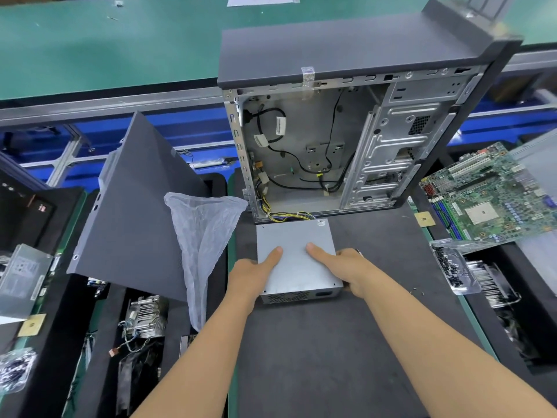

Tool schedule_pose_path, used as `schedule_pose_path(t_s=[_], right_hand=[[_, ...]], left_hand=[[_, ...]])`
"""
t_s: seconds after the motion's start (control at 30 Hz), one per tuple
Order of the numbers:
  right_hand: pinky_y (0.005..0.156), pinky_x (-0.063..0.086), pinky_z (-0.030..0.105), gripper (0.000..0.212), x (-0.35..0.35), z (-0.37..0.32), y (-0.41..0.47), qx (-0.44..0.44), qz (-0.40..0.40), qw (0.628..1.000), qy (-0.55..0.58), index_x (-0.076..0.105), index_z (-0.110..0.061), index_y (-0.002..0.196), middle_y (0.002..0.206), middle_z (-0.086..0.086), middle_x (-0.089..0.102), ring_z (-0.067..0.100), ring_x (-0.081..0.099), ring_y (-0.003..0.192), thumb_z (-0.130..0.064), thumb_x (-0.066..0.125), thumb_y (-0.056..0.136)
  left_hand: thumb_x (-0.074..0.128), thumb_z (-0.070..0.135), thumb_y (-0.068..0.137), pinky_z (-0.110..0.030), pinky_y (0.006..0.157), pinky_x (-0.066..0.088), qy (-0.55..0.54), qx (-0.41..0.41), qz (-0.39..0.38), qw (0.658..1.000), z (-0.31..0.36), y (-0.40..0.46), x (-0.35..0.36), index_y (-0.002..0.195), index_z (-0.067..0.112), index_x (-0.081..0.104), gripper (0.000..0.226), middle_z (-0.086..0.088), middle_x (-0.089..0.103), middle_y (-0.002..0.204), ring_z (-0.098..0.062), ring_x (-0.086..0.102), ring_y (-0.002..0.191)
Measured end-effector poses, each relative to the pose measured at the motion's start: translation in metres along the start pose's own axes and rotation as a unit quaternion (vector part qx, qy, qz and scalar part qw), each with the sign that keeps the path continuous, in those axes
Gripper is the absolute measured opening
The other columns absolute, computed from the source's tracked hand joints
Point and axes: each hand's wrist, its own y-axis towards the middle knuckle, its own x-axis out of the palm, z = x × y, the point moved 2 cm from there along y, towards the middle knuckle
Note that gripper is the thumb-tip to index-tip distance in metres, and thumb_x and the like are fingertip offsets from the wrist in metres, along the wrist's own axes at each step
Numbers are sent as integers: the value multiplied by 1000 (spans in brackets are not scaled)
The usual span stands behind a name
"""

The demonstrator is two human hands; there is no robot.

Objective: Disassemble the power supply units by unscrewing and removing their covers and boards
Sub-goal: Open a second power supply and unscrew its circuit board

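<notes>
The power supply unit is gripped at its sides by the left hand and right hand, both thumbs laid flat across its top. It rests on the dark counter, just beyond the hands lying the open computer case (cables trailing out).

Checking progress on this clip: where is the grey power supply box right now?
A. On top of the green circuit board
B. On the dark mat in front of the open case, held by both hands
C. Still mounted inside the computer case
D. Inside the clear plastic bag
B: the power supply box lies on the dark mat below the open case, with the left hand and right hand gripping its sides.
</notes>
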Motion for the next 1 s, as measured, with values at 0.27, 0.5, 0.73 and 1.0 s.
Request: schedule_pose_path(t_s=[0.27,0.5,0.73,1.0], right_hand=[[90,57,44,69,1,-9,-5,-16,55,998,-39,67,-8,101,101,6,72,26,70,92,-67,77,67],[91,56,43,64,3,-11,-8,-30,57,997,-46,66,-8,100,103,5,72,26,69,94,-65,74,73],[77,58,35,62,1,-9,-5,-20,38,997,-62,63,-15,94,100,0,71,21,69,90,-71,71,70],[80,57,34,84,-6,-29,9,-13,25,999,21,66,-5,116,109,3,73,19,70,93,-76,68,70]], left_hand=[[87,54,67,-28,66,53,-19,14,-4,1000,2,-6,5,88,17,71,46,7,75,85,-14,71,81],[88,52,65,-24,58,49,-27,14,5,1000,2,-4,5,84,18,73,42,13,75,73,-11,72,75],[86,50,71,-23,58,49,-32,21,-18,999,0,-1,4,89,17,71,41,8,76,83,-11,72,76],[80,62,73,-32,76,47,-41,41,-11,998,8,11,-2,78,13,57,54,-1,66,83,-20,61,75]])
